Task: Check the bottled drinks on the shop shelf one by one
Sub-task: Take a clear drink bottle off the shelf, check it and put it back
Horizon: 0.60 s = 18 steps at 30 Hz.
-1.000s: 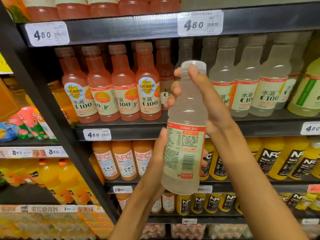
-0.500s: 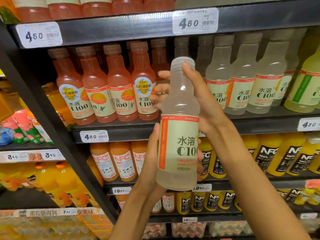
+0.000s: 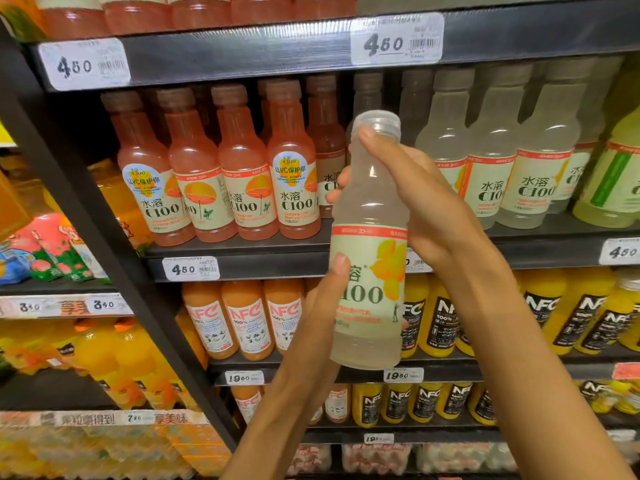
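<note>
We hold 1 pale bottle point(image 3: 369, 237) upright, left hand point(image 3: 325, 299) gripping label, right hand point(image 3: 415, 202) gripping neck; rotating risks slippage.

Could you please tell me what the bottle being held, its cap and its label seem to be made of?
The bottle looks like clear, slightly frosted plastic: the pale cloudy drink shows through and small highlights sit on its shoulder. The cap seems translucent plastic with fine ridges. The label appears to be a thin printed wrap with a soft sheen, film or coated paper; I cannot tell which.
</note>
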Tool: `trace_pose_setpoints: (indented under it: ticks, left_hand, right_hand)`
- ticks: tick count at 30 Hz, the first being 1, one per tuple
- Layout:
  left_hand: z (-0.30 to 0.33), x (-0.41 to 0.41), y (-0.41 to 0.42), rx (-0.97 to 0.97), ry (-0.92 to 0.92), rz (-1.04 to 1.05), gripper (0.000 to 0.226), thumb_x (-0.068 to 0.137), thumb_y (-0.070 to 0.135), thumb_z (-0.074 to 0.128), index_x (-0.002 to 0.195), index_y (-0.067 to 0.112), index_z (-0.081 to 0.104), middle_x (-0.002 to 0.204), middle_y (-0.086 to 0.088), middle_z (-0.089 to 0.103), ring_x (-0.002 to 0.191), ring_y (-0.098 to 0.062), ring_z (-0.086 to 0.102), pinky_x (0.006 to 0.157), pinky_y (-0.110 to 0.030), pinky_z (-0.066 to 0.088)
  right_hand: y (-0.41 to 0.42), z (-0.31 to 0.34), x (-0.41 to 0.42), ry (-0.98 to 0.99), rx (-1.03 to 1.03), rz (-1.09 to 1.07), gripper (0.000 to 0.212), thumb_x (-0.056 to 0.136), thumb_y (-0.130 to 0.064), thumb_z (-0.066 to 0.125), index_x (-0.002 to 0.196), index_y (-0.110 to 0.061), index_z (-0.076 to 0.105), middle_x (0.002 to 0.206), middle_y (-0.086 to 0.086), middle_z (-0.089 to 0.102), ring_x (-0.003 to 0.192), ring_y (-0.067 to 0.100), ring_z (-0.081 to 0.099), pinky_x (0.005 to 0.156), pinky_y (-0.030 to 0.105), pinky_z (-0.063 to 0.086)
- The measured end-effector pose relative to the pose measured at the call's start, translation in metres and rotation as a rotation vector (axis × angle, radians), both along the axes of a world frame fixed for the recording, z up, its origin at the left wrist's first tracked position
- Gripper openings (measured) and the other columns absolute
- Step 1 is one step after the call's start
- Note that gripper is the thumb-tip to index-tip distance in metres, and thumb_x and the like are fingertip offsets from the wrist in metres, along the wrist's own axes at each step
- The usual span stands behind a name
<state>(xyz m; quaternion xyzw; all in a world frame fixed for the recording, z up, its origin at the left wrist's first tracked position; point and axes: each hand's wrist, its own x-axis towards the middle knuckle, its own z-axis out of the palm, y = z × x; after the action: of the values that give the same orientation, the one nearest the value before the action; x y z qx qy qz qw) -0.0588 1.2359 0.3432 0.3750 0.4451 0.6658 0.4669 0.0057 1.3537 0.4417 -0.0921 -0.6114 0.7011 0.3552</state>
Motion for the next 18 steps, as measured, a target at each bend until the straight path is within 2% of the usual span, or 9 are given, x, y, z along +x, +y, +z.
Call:
trace_pose_setpoints:
  ticks: [2,4,9,14,18]
  left_hand:
    - [0.004,0.004,-0.001,0.046,-0.144,-0.129,0.066,0.082,0.068,0.048,0.115,0.014,0.067,0.092,-0.013,0.071,0.075,-0.025,0.069,0.067,-0.037,0.056]
    - [0.006,0.006,-0.001,0.056,-0.231,-0.195,0.066,0.083,0.067,0.045,0.114,0.013,0.068,0.090,-0.014,0.070,0.071,-0.026,0.068,0.064,-0.035,0.055]
    - [0.004,0.006,-0.006,0.085,-0.379,-0.310,0.069,0.088,0.063,0.044,0.120,0.006,0.063,0.093,-0.017,0.068,0.074,-0.026,0.068,0.064,-0.033,0.056]
    - [-0.006,0.008,-0.001,0.152,-0.481,-0.310,0.068,0.084,0.062,0.048,0.113,0.003,0.063,0.087,-0.014,0.064,0.068,-0.024,0.065,0.061,-0.031,0.054]
    - [-0.018,0.012,0.007,0.182,-0.353,-0.214,0.071,0.078,0.069,0.050,0.112,0.008,0.065,0.085,-0.011,0.065,0.069,-0.022,0.065,0.064,-0.032,0.054]
  right_hand:
    - [0.003,-0.001,-0.001,0.037,-0.123,0.146,0.022,0.083,-0.033,0.062,0.092,-0.012,0.059,0.073,0.005,0.069,0.076,0.023,0.071,0.074,0.034,0.058]
    - [0.005,-0.005,-0.004,0.078,-0.269,0.250,0.024,0.084,-0.032,0.059,0.095,-0.011,0.055,0.070,0.005,0.067,0.071,0.021,0.070,0.072,0.033,0.058]
    - [0.007,-0.014,-0.010,-0.039,-0.377,0.150,0.025,0.091,-0.033,0.060,0.086,-0.009,0.059,0.062,0.006,0.066,0.060,0.020,0.070,0.060,0.031,0.059]
    - [0.003,-0.009,-0.016,-0.144,-0.159,0.092,0.021,0.092,-0.032,0.061,0.092,-0.012,0.058,0.065,0.005,0.070,0.065,0.022,0.071,0.059,0.029,0.059]
    - [-0.007,-0.003,-0.017,-0.095,0.034,0.161,0.016,0.094,-0.027,0.058,0.102,-0.015,0.053,0.068,0.004,0.066,0.067,0.024,0.069,0.060,0.031,0.056]
